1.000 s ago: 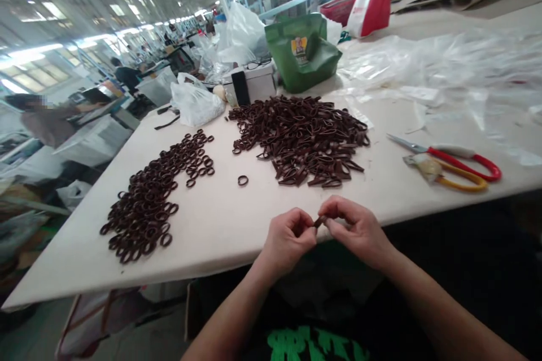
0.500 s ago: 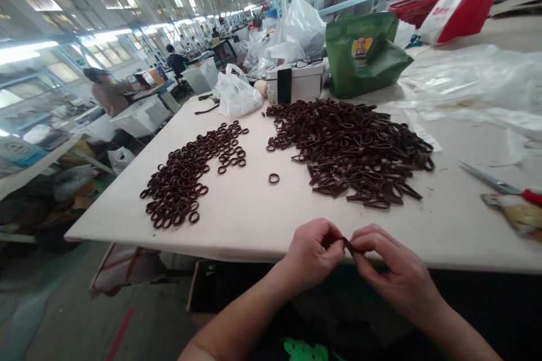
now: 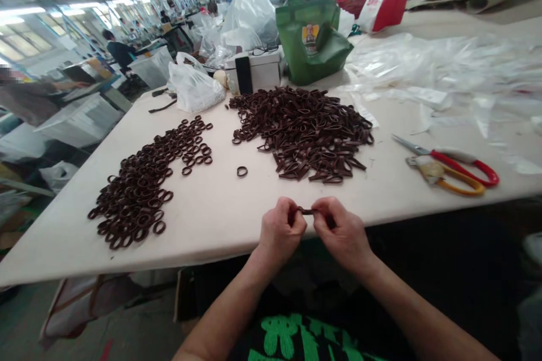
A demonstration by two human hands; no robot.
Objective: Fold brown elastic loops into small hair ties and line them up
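Head view. The left hand (image 3: 282, 231) and right hand (image 3: 342, 232) are close together at the near edge of the table (image 3: 203, 220); each has thumb and fingers pressed together, pinching one end of a short brown piece (image 3: 307, 211) that spans the gap between them. The fingers hide its ends. The green pouch (image 3: 302, 62), far centre, bears a yellow label (image 3: 310, 36) with a figure; its small lettering is illegible, as is the print on the red-and-white bag (image 3: 387, 0), far right. Green print (image 3: 282, 335) marks the dark garment. Beyond the hands lies a heap of flattened brown loops (image 3: 305, 130); to the left, a pile of round brown rings (image 3: 138, 186), with a single ring (image 3: 242, 171) between. Red-handled scissors (image 3: 466, 164) and a yellow-handled tool (image 3: 459, 183) lie at right, touching or overlapping. Clear plastic sheeting (image 3: 402, 62) covers the far right; a white plastic bag (image 3: 195, 90) stands far left, near a white box (image 3: 266, 73).
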